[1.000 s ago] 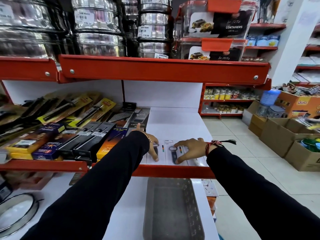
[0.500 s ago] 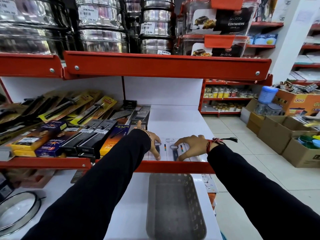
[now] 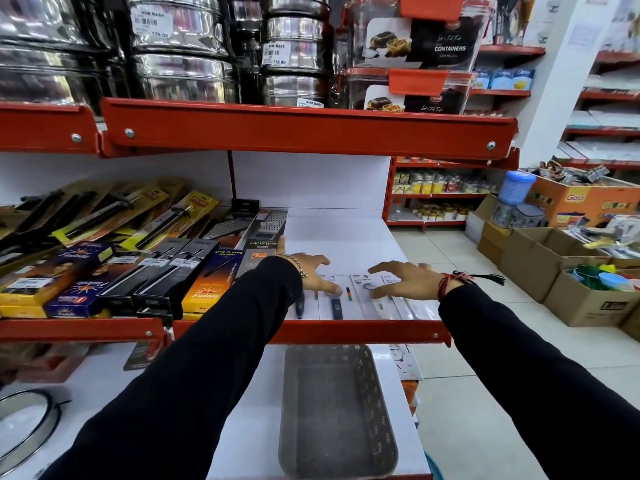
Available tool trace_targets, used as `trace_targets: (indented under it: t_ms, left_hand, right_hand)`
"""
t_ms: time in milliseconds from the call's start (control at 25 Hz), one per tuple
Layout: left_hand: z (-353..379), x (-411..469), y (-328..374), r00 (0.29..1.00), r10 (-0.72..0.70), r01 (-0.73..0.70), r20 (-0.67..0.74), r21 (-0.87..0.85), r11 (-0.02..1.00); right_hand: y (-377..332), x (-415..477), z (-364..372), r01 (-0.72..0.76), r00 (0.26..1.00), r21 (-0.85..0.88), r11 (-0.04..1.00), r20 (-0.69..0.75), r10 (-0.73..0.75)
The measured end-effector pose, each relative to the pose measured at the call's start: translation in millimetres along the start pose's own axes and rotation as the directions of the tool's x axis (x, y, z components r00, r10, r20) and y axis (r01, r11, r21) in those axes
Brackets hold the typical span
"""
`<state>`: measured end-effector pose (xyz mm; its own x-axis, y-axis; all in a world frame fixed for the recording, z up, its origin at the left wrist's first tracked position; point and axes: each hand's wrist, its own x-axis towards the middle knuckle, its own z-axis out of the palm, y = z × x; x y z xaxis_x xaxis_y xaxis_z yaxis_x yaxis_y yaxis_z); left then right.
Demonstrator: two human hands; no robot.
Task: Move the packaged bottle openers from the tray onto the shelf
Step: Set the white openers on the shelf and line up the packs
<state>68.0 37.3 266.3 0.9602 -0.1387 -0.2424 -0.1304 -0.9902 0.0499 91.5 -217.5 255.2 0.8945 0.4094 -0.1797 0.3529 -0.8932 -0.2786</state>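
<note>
Several packaged bottle openers (image 3: pixel 337 301) on white cards lie side by side near the front of the white shelf (image 3: pixel 341 237) with the red lip. My left hand (image 3: pixel 317 273) rests on the left cards with fingers spread, one fingertip pressing a card. My right hand (image 3: pixel 401 278) hovers or rests flat over the right cards, fingers apart, gripping nothing. A grey perforated tray (image 3: pixel 337 410) sits on the lower shelf below, and I see nothing inside it.
Boxed lighters and graters (image 3: pixel 194 271) crowd the shelf to the left of the cards. Steel tins (image 3: pixel 294 50) and containers stand on the shelf above. Cardboard boxes (image 3: pixel 540 258) line the aisle floor at right. A round sieve (image 3: pixel 24 420) lies at lower left.
Both hands have opened up and lifted slightly off the cards, the fingers spreading wider. The cards stay lined up on the shelf front.
</note>
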Motion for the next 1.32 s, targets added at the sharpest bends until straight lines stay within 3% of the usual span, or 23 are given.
trace_targets:
  t_ms: [240,400,1320]
  left_hand:
    - [11,26,67,0.991,0.125,-0.128,0.04,0.067,0.99]
    - [21,35,90,0.984,0.156,-0.167,0.086,0.141,0.976]
    - [23,29,75,0.991,0.137,-0.137,0.015,0.142,0.98]
  right_hand:
    - [56,-11,-1,-0.128,0.987,-0.096,0.987,0.086,0.137]
    - [69,-11,2,-0.115,0.987,-0.051,0.992,0.108,0.12]
    - [62,-1,6,-0.056,0.995,-0.101,0.993,0.077,0.064]
